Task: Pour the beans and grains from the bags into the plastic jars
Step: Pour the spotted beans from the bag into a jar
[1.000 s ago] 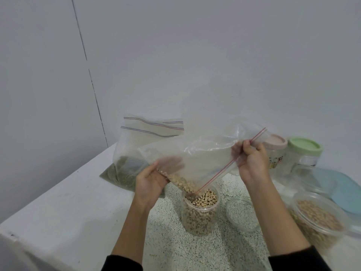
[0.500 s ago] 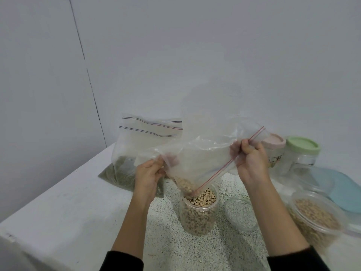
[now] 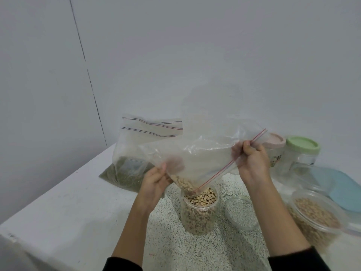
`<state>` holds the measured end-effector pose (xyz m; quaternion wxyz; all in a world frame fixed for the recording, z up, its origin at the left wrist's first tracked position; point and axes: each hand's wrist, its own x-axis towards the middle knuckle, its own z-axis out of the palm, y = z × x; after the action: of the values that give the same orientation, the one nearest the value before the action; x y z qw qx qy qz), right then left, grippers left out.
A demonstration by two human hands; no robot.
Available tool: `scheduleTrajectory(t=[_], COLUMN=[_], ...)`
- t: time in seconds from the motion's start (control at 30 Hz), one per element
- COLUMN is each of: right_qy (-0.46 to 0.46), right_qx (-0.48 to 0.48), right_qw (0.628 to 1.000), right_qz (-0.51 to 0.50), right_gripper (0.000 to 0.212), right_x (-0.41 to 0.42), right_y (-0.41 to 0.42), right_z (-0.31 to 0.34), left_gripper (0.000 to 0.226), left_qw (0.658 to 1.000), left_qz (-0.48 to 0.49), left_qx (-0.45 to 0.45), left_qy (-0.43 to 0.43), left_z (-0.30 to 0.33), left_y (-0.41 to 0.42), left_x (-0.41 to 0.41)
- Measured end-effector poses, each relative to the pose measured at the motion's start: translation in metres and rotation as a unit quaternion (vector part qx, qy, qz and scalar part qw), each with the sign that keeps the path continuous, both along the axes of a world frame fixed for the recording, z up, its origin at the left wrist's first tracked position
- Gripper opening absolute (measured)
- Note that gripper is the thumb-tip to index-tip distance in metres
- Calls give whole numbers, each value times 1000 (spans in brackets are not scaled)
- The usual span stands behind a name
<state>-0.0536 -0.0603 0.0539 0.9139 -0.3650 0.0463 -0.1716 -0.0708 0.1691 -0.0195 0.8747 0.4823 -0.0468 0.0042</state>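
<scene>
I hold a clear zip bag [image 3: 199, 157] with a red seal tilted over an open plastic jar [image 3: 199, 212]. My left hand [image 3: 156, 179] grips the bag's lower left side; my right hand [image 3: 251, 160] pinches its upper edge by the red strip. A small heap of pale black-eyed beans [image 3: 184, 182] lies in the bag's low corner, right at the jar's mouth. The jar is nearly full of the same beans. Behind the bag, another zip bag [image 3: 130, 165] of greenish grain leans against the wall.
A clear round lid [image 3: 241, 214] lies right of the jar. A wide tub of beans [image 3: 314, 214] sits at the right, with a blue lid [image 3: 343, 190] behind it. Pink-lidded [image 3: 274, 143] and green-lidded [image 3: 301, 148] jars stand at the back. The table's left edge [image 3: 48, 190] is close.
My left hand has shifted its grip on the bag and dropped a little, and the bag's corner with the beans now sits lower at the jar's mouth. The right hand has hardly moved.
</scene>
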Motion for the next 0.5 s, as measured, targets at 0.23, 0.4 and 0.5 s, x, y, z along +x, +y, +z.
scheduleTrajectory(t=[0.23, 0.4, 0.5], right_qy=[7, 10, 11], right_qx=[10, 11, 8], right_qw=[1000, 1000, 1000], right_qz=[-3, 4, 4], right_gripper=[17, 19, 19], right_x=[0, -1, 0], right_y=[-1, 4, 4], right_z=[0, -1, 0], left_gripper=[32, 30, 30], left_qw=[997, 993, 994], left_qz=[15, 74, 75], left_qx=[67, 78, 64], left_qy=[-27, -39, -35], left_z=[11, 14, 10], left_y=[-9, -8, -7], left_x=[-11, -5, 1])
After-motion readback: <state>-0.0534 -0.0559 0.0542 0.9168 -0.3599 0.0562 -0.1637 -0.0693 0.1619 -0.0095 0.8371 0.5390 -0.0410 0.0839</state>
